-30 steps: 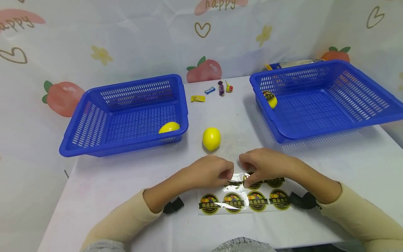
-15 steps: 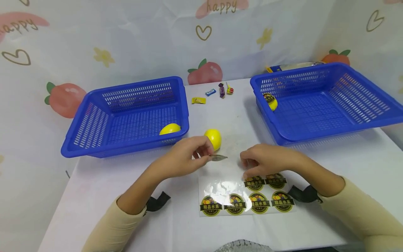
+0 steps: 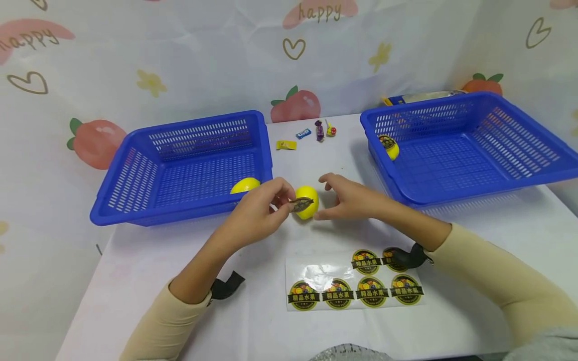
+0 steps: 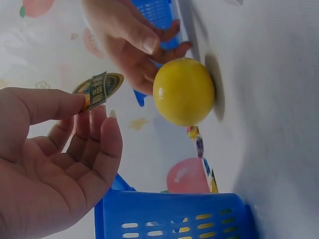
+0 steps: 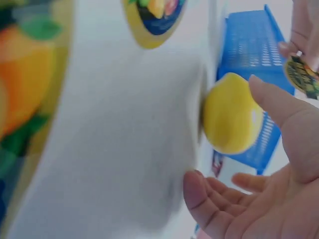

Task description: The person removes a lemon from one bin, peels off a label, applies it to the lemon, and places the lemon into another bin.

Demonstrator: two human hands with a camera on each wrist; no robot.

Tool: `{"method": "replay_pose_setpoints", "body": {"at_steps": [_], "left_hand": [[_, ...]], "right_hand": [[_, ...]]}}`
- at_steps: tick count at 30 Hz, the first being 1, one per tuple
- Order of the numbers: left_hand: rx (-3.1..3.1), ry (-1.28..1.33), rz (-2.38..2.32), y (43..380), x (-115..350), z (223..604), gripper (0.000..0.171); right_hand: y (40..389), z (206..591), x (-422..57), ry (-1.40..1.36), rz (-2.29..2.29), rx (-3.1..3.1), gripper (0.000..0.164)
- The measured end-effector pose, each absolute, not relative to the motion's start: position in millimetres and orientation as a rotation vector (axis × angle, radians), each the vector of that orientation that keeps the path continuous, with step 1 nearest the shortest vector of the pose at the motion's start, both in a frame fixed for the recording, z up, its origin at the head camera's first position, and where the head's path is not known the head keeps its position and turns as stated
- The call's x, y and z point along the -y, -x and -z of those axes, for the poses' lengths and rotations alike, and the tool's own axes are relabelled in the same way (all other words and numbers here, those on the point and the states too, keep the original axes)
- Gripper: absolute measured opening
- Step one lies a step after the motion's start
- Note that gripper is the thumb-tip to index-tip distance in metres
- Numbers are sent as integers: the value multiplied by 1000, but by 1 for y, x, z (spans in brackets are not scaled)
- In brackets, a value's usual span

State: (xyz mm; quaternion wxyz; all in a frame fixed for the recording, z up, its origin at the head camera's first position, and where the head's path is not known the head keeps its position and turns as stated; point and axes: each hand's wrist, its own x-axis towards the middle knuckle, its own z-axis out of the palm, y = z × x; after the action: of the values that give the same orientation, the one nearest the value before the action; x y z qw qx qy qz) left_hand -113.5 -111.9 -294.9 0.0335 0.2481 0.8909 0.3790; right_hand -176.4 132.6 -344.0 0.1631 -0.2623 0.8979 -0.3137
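Between thumb and forefinger, my left hand (image 3: 259, 210) pinches a round black-and-gold sticker (image 4: 99, 90), bent a little. In the head view the sticker overlaps a yellow lemon (image 3: 308, 194) on the table; the left wrist view shows a gap between them. My right hand (image 3: 349, 198) is spread at the lemon's right side, thumb tip close to the fruit, fingers loosely bent and holding nothing. Nearer my body lies a clear sheet of stickers (image 3: 325, 268), its upper left part bare.
A blue basket (image 3: 180, 208) at the left holds a plain lemon (image 3: 245, 185). Another blue basket (image 3: 478, 188) at the right holds a lemon bearing a sticker (image 3: 391, 149). Several wrapped sweets, including a yellow one (image 3: 286, 145), lie at the back. A dark strap (image 3: 228, 286) hangs at my left wrist.
My left hand has peeled a sticker from the sheet and carried it up to the lemon. My right hand has left the sheet and moved forward to the lemon's right side.
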Motion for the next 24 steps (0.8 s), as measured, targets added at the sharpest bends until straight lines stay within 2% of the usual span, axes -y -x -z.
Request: {"method": "replay_pose_setpoints", "body": {"at_steps": [6, 19, 24], "left_hand": [[-2757, -764, -1180, 115, 112, 297, 12], [-2720, -769, -1202, 115, 105, 305, 11], [-2648, -788, -1325, 115, 102, 313, 11]], "right_hand": [[180, 353, -113, 772, 839, -2620, 96], [181, 356, -101, 852, 841, -2652, 73], [182, 353, -110, 926, 811, -2618, 71]]}}
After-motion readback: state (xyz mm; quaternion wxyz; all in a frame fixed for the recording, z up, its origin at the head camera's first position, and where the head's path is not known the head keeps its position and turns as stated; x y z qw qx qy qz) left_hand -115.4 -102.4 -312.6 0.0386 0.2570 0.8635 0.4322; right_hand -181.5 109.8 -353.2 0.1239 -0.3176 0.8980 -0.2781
